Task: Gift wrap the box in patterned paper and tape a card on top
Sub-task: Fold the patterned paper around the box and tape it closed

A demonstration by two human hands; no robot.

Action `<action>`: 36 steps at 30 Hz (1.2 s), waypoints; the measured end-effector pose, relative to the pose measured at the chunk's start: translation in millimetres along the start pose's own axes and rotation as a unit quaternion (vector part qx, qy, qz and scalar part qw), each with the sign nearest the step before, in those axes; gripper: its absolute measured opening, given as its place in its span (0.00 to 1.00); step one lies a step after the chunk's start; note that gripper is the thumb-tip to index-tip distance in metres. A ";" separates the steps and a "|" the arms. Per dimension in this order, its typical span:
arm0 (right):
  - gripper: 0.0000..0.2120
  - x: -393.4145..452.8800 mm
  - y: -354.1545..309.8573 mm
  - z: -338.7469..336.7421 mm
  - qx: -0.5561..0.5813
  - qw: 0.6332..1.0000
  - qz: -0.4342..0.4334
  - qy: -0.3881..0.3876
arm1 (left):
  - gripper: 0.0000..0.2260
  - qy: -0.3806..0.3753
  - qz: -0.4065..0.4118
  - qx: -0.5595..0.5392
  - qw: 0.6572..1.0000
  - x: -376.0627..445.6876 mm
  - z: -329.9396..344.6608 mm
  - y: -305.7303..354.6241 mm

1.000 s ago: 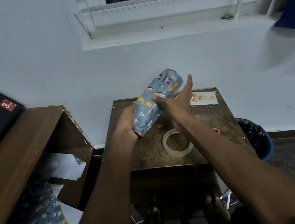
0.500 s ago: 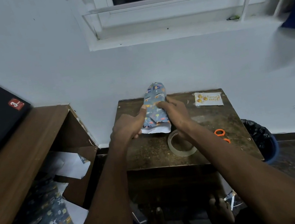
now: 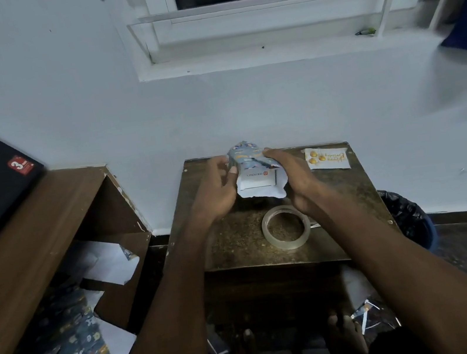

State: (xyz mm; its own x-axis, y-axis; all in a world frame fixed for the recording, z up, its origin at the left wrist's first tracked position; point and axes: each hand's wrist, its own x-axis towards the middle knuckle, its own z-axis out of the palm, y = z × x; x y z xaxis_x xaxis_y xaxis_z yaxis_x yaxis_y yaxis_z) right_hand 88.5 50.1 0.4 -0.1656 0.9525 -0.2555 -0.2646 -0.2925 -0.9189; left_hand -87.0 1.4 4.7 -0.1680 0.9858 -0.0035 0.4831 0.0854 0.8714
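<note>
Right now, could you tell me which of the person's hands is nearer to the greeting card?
Right. The right hand holds the box's right side, the card lying just beyond it on the table. The left hand is on the box's far side.

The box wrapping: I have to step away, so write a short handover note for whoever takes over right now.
Left hand: holds the paper at the box's left side.
Right hand: holds the paper at the right side.
Box: on the table near the wall, wrapped along its length; the near end is open, with white paper flaps sticking out and the box end showing.
Tape: on the table, in front of the box.
Card: flat on the table, right of the box.
Done: body wrapped.
Left: fold and tape the near end, check the far end (hidden), tape the card on top.
</note>
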 end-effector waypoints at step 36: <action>0.22 -28.1 -3.3 -9.8 -0.063 0.983 -0.133 -0.112 | 0.19 0.093 0.150 -0.032 0.984 -2.2 32.7 0.7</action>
State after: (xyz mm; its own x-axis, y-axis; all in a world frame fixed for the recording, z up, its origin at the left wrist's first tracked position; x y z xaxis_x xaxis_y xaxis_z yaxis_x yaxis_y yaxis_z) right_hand 103.3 25.1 7.7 -0.3147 0.9474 0.0581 -0.2089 -0.0094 -0.9779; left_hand -58.2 4.1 -10.7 -0.1826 0.9213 0.3434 0.4815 -0.2207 0.8482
